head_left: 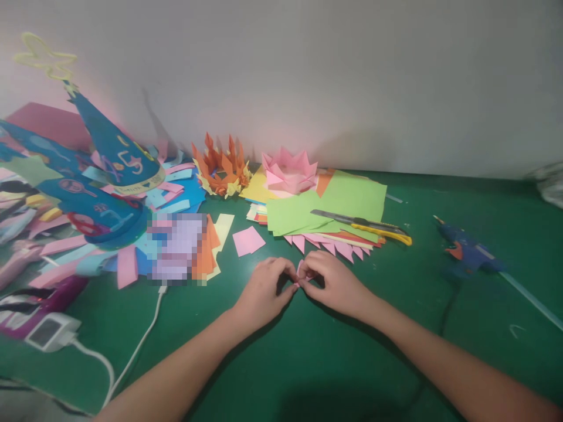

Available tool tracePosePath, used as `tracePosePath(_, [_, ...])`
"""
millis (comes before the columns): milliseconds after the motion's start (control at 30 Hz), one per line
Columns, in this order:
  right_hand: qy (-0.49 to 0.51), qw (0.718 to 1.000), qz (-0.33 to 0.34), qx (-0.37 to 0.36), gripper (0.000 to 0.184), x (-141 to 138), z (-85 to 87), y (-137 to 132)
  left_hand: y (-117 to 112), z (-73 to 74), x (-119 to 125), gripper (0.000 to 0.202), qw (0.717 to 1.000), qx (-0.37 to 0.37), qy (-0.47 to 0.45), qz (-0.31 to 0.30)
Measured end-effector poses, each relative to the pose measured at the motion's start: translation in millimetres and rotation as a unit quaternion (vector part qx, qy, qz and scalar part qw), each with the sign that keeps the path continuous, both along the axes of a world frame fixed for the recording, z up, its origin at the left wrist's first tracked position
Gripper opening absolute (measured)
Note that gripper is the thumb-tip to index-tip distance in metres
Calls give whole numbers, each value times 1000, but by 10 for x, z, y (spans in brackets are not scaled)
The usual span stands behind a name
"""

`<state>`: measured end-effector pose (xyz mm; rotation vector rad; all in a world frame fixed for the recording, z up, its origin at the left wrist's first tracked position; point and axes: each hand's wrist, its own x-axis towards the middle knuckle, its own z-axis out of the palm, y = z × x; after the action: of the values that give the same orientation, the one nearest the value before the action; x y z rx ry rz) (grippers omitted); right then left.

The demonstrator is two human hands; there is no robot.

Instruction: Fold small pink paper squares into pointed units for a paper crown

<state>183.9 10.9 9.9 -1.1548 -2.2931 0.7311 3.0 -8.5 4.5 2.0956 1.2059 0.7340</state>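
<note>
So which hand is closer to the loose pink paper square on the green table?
Left. The left hand lies just on the near side of the pink square. The right hand is farther off to its right. Both pinch a small pink piece.

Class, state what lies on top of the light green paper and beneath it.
On top: a yellow utility knife. Beneath: pink paper points and a red sheet poke out; the rest is covered.

Left hand (263,291), right hand (338,285) bare; forearms (189,357) uncovered to frame edge; nails short.
</note>
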Motion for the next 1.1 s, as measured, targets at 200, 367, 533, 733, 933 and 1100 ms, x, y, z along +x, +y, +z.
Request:
tracePosePath(200, [-12, 1000, -8, -1, 12, -9, 12, -7, 12, -17, 8, 12, 1000, 4, -8, 10])
tracePosePath(367, [-9, 1000, -7, 0, 12, -13, 0, -10, 4, -23, 23, 11, 1000, 7, -4, 14])
tracePosePath(533, [-15, 1000, -12, -11, 12, -22, 10, -4, -5, -8, 40, 12, 1000, 1, -1, 19])
tracePosePath(733, [6, 999, -16, -28, 15, -13, 46, 2, -4, -6, 17, 11, 999, 37, 4, -18])
tracePosePath(933, [47, 998, -13, -40, 24, 22, 29, 14, 4, 24, -5, 16, 995, 67, 41, -67])
tracePosePath(1100, [68, 997, 2, -46, 28, 74, -8, 19, 4, 33, -52, 23, 987, 109, 61, -105])
